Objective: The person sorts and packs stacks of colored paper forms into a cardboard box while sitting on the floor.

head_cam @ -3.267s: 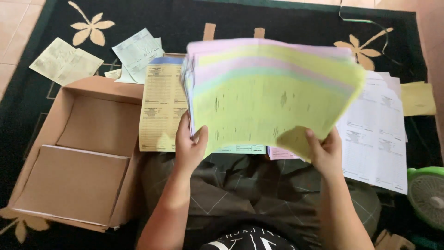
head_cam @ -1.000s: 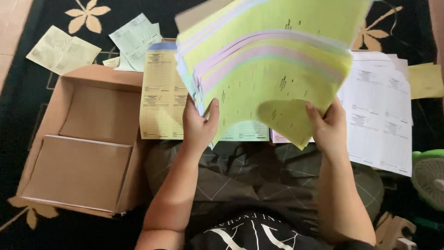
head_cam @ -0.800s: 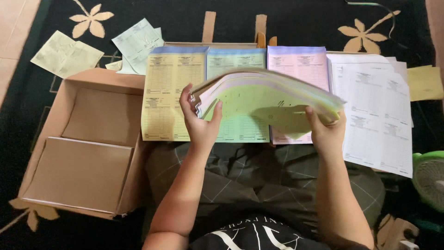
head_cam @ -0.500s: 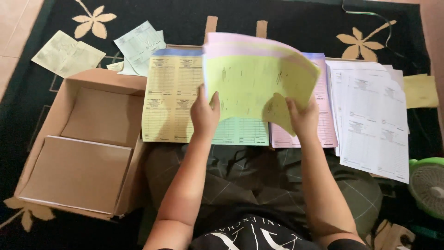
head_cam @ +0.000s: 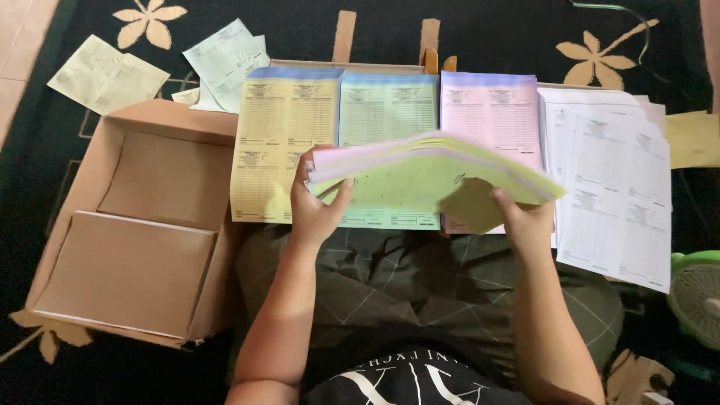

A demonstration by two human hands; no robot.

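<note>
Both my hands hold a thick stack of mixed yellow, pink and green forms, nearly flat and edge-on to the camera. My left hand grips its left edge, thumb on the underside. My right hand grips its right lower corner, where one sheet curls down. The stack hovers over three piles of printed forms lying side by side on the floor: a yellow pile, a green pile and a pink pile. A white pile lies to the right of them.
An open cardboard box with a brown packet inside sits at my left. Loose yellow and pale green sheets lie beyond it on the dark flower-patterned rug. A green fan stands at the right edge. My crossed legs are below.
The stack, held upright and fanned toward the camera half a second ago, has dropped to nearly flat. My hands have moved apart and slightly lower. The green and pink piles show again.
</note>
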